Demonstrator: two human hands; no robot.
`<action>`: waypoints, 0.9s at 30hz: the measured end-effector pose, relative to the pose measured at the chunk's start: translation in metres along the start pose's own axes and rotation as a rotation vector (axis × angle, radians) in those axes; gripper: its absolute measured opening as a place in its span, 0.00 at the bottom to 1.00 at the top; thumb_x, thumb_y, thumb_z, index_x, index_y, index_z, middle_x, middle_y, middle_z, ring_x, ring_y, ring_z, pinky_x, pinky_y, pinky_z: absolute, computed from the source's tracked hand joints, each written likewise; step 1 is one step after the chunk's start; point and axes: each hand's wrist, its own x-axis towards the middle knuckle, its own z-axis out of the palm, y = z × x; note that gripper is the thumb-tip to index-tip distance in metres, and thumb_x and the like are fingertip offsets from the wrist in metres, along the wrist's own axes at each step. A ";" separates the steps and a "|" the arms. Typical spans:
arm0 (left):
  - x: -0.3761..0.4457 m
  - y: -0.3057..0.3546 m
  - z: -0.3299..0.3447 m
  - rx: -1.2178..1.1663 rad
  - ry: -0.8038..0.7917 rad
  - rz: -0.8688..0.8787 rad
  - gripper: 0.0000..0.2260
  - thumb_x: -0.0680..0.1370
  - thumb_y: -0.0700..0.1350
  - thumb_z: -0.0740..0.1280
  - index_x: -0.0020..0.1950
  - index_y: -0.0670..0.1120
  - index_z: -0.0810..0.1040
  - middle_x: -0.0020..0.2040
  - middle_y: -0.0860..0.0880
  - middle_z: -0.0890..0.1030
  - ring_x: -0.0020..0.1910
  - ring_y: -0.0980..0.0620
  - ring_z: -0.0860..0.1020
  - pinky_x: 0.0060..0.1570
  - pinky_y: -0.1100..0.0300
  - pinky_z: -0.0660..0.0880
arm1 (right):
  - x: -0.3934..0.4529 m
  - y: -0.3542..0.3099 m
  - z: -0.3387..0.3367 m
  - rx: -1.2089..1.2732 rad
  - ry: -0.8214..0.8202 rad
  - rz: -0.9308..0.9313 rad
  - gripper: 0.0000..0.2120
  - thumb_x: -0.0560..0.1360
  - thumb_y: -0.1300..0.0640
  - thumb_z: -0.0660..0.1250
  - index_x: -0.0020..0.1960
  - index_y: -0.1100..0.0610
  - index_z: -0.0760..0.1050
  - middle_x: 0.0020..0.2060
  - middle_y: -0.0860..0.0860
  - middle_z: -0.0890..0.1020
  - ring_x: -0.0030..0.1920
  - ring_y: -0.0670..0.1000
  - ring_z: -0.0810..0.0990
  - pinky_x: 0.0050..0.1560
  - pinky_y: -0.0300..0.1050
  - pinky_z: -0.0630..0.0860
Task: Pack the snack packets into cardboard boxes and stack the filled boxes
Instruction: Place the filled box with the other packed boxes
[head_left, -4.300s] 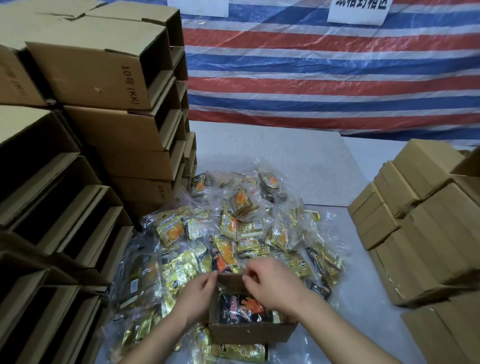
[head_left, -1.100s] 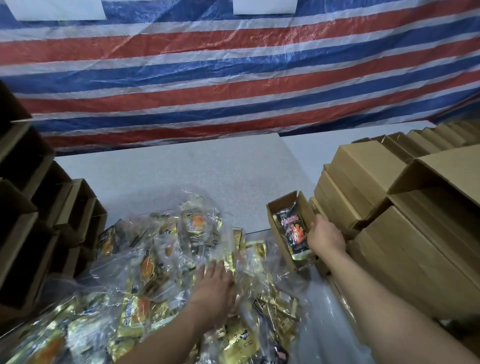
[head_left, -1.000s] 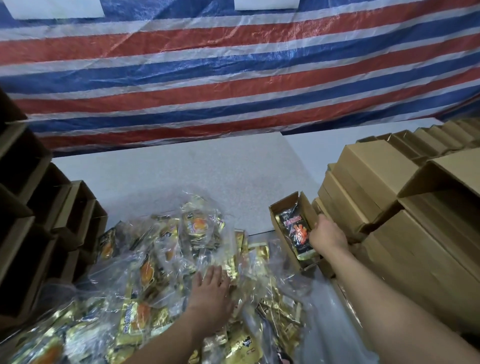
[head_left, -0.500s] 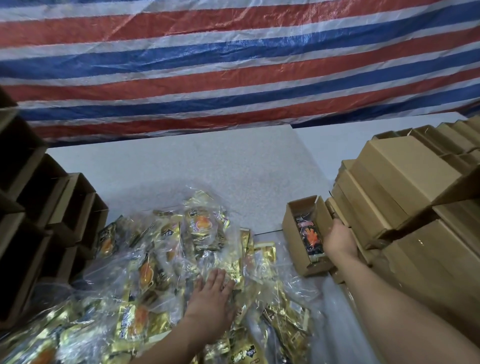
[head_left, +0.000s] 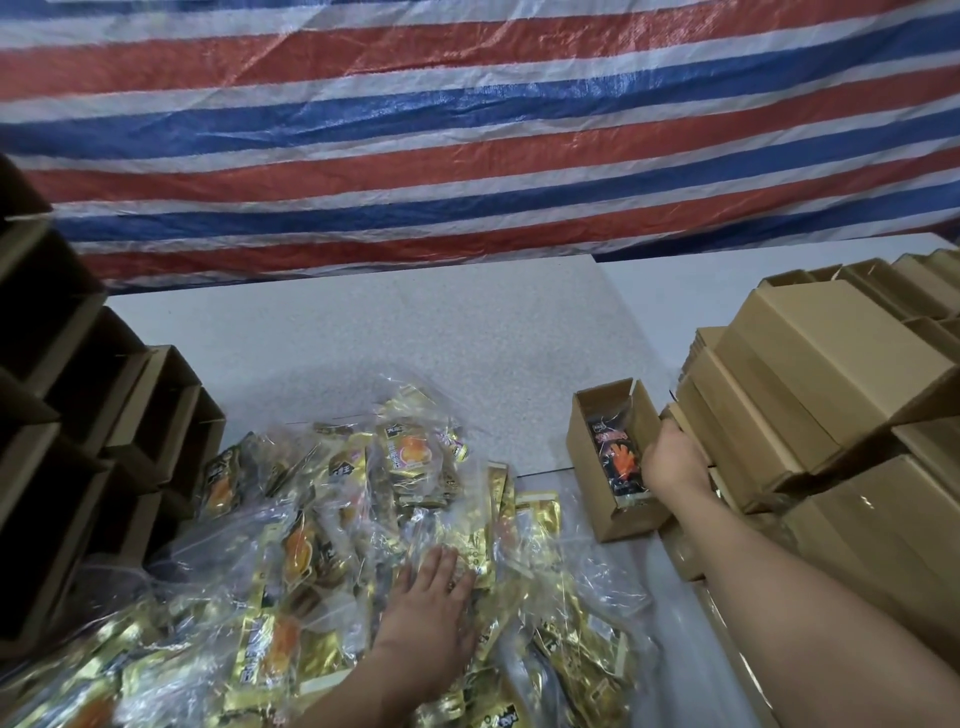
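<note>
A small open cardboard box (head_left: 587, 462) sits on the table beside the right-hand stack, with a black and orange snack packet (head_left: 615, 454) lying inside. My right hand (head_left: 672, 460) grips the box's right wall, fingers hidden behind it. My left hand (head_left: 428, 618) rests flat, fingers straight, on the heap of gold snack packets (head_left: 311, 545) in clear plastic wrap that covers the near left of the table.
Filled closed boxes (head_left: 810, 374) are stacked at the right. Empty open boxes (head_left: 156, 410) are piled on their sides at the left. Bare grey table (head_left: 395, 343) lies beyond the heap, backed by a red, white and blue striped tarp (head_left: 467, 130).
The filled box was carried from in front of me to the right and now stands on the table by the stack. My left hand has stayed flat on the packets.
</note>
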 end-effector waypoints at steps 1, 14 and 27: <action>0.000 -0.001 -0.001 -0.003 -0.002 -0.001 0.30 0.83 0.60 0.45 0.81 0.50 0.39 0.80 0.45 0.35 0.78 0.44 0.33 0.74 0.42 0.35 | 0.004 -0.005 0.001 0.002 -0.002 -0.003 0.15 0.79 0.68 0.57 0.66 0.68 0.68 0.55 0.66 0.80 0.55 0.65 0.79 0.47 0.50 0.72; 0.012 -0.007 0.007 -0.080 -0.046 0.008 0.31 0.82 0.59 0.47 0.81 0.52 0.40 0.80 0.46 0.34 0.78 0.45 0.32 0.73 0.43 0.32 | 0.061 -0.047 0.004 0.041 -0.053 -0.056 0.15 0.75 0.71 0.60 0.61 0.64 0.69 0.53 0.64 0.79 0.47 0.61 0.76 0.42 0.48 0.69; 0.014 -0.004 0.000 -0.113 -0.044 0.022 0.29 0.84 0.59 0.47 0.81 0.51 0.41 0.80 0.46 0.36 0.78 0.46 0.33 0.70 0.49 0.31 | 0.084 -0.057 -0.002 0.001 -0.082 -0.052 0.20 0.75 0.69 0.64 0.66 0.68 0.66 0.60 0.68 0.76 0.60 0.67 0.76 0.54 0.54 0.74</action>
